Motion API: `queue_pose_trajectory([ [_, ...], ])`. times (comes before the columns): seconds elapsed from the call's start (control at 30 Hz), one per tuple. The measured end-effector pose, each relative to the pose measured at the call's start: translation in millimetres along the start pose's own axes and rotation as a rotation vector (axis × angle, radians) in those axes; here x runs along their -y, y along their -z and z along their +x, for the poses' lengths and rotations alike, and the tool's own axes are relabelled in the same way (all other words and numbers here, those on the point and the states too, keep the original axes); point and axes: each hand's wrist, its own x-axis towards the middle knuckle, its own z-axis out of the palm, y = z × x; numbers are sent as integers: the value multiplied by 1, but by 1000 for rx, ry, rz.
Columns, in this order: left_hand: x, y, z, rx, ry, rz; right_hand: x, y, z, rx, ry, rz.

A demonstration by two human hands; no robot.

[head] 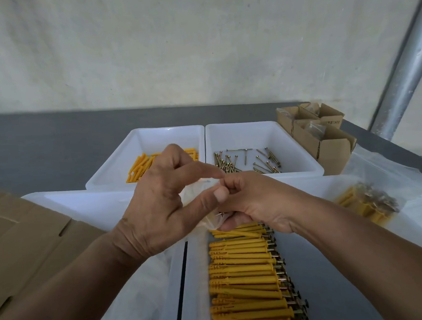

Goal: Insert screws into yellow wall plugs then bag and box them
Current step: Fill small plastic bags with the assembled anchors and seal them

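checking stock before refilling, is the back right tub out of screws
No, loose screws lie scattered across the bottom of the back right white tub.

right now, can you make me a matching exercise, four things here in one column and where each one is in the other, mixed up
Things:
1. loose plugs
2. loose screws
3. plugs with screws in them
4. clear bag

Places:
a. far right tub
b. pinched between left hand and right hand
c. near tray
d. far left tub

Pairs: 1-d, 2-a, 3-c, 4-b
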Motion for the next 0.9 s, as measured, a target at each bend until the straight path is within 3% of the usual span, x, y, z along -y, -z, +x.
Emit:
queue_pose_trajectory([
  [0.13, -3, -4, 0, 10, -67, 190, 0, -2, -1, -21, 25, -22],
  [0.23, 0, -5, -1, -11, -24, 230, 0, -1, 0, -26, -8, -1],
  [0.43, 4, -3, -2, -40, 161, 68, 2, 5, 0, 60, -104, 66],
  [0.73, 4, -6, -2, -13, 148, -70, 2, 7, 1, 83, -76, 32],
  [0.8, 6, -7, -3, -19, 151, -100, 4, 12, 0, 39, -73, -50],
  [0.9, 7, -8, -3, -28, 179, -164, 6, 24, -1, -103, -67, -384],
])
